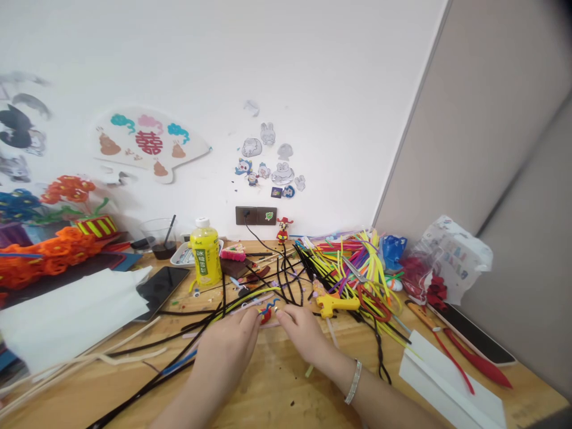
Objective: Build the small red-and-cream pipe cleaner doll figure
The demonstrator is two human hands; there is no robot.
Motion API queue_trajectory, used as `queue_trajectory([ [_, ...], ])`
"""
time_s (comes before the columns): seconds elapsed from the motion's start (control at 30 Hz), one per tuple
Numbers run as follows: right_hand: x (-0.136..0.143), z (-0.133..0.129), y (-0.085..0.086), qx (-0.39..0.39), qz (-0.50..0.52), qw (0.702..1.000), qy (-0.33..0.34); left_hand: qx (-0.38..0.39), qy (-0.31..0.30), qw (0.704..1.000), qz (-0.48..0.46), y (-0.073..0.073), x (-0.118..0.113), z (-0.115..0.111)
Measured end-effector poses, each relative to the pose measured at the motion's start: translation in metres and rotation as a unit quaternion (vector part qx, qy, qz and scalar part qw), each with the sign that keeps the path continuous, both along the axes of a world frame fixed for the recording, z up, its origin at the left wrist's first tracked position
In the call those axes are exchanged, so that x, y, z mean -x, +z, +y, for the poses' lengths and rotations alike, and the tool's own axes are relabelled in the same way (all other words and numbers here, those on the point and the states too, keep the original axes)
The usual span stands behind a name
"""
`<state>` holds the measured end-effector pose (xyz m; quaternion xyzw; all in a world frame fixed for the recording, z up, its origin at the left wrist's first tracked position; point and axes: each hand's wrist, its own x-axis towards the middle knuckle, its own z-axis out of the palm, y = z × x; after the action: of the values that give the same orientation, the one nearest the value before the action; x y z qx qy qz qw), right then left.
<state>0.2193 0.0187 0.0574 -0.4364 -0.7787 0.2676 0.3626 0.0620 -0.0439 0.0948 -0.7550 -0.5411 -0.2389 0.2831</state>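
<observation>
Near the middle of the wooden table, my left hand (230, 342) has its fingers pinched on a small red and blue piece (267, 313). My right hand (304, 333), with a bracelet (353, 382) at its wrist, faces it from the right, thumb and forefinger closed at the piece's right end. What the right fingertips hold is too small to name. Black pipe cleaners (286, 277) lie behind and beside both hands. A yellow glue gun (338, 303) rests just right of my right hand.
A yellow drink bottle (207, 256) stands behind my left hand. Scissors (354, 270) lie on colourful pipe cleaners (366, 256). White paper (80, 310) and a dark phone (166, 287) are left; folded paper (449, 381) and an orange-handled knife (422, 315) are right.
</observation>
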Motion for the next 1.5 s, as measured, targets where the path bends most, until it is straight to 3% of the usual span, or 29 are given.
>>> queue_trajectory([
  [0.2, -0.009, 0.0, 0.013, -0.028, -0.115, 0.992, -0.034, 0.021, 0.003, 0.999, -0.037, 0.003, 0.003, 0.0],
  [0.4, -0.01, -0.016, 0.019, -0.135, -0.229, 0.952, 0.152, 0.097, 0.017, 0.989, -0.111, 0.007, 0.005, 0.001],
  [0.6, -0.005, -0.018, 0.017, -0.155, -0.231, 0.942, 0.19, 0.137, 0.014, 0.972, -0.193, 0.008, 0.006, 0.002],
  [0.67, -0.01, -0.009, 0.022, -0.151, -0.206, 0.957, 0.141, 0.13, -0.005, 0.968, -0.217, 0.009, 0.007, 0.004],
  [0.77, -0.029, 0.011, 0.032, -0.135, -0.166, 0.977, 0.001, 0.112, -0.04, 0.962, -0.244, 0.012, 0.009, 0.007],
  [0.93, -0.065, 0.044, 0.041, -0.106, -0.135, 0.972, -0.158, 0.107, -0.052, 0.947, -0.298, 0.016, 0.013, 0.011],
  [1.1, -0.069, 0.046, 0.04, -0.093, -0.13, 0.97, -0.183, 0.15, -0.053, 0.906, -0.392, 0.01, 0.018, 0.018],
  [1.3, -0.063, 0.039, 0.047, -0.108, -0.14, 0.965, -0.195, 0.241, -0.049, 0.794, -0.556, 0.007, 0.018, 0.025],
  [1.5, -0.1, 0.053, 0.056, -0.059, -0.195, 0.936, -0.287, 0.277, -0.054, 0.745, -0.604, 0.0, 0.022, 0.033],
])
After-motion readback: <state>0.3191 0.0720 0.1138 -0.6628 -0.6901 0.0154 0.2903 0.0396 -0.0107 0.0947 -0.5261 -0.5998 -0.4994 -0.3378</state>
